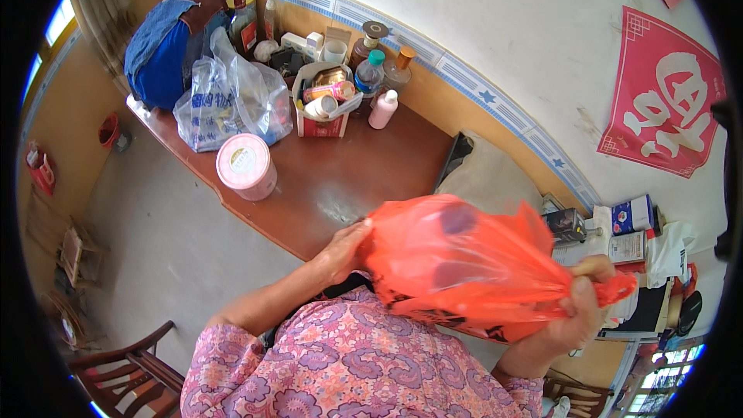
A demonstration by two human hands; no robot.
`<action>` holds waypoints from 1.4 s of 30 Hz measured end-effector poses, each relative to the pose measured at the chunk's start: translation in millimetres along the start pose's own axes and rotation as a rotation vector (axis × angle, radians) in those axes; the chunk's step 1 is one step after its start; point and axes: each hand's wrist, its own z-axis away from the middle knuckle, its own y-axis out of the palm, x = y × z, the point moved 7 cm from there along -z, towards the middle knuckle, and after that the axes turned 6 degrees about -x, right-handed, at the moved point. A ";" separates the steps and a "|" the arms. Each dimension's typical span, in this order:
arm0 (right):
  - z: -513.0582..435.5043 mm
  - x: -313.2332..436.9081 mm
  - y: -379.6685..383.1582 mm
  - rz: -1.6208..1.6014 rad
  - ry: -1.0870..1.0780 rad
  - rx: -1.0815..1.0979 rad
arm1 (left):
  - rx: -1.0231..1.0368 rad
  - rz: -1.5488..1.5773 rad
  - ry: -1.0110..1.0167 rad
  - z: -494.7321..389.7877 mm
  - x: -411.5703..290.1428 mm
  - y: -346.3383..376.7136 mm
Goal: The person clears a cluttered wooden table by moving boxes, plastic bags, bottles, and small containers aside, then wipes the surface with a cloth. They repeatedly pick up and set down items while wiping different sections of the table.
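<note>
A filled red plastic bag (458, 261) is held up in front of my chest, over the near edge of the brown wooden table (325, 174). My right hand (586, 296) grips the bag's gathered, twisted neck. Against its other end lies my left hand (345, 249), the fingers partly hidden behind the plastic. Dark round patches show through the bag; its contents cannot be made out. A pink round tub (246, 167) with a lid stands on the table to the left, beside a clear plastic bag (232, 98).
Farther back stand an open carton (323, 122) of small items, a pink bottle (383, 109), a teal-capped bottle (370, 72) and a blue bundle (165, 58). Boxes (633, 215) and papers crowd the right side. A wooden chair (136, 371) is at lower left.
</note>
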 end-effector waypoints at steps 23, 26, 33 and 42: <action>-31.4 -155.1 -344.9 -0.033 0.137 -0.353 | 0.326 -0.036 -0.515 -88.1 300.0 257.3; -43.0 -177.0 -350.9 -0.083 0.153 -0.273 | 0.249 -0.070 -0.528 -96.5 304.9 258.6; -67.5 -221.8 -359.8 -0.070 0.122 -0.325 | 0.315 -0.130 -0.559 -103.0 301.9 258.5; -46.5 -254.4 -375.0 0.145 0.160 -0.336 | 0.175 -0.311 -0.569 -95.8 277.6 199.7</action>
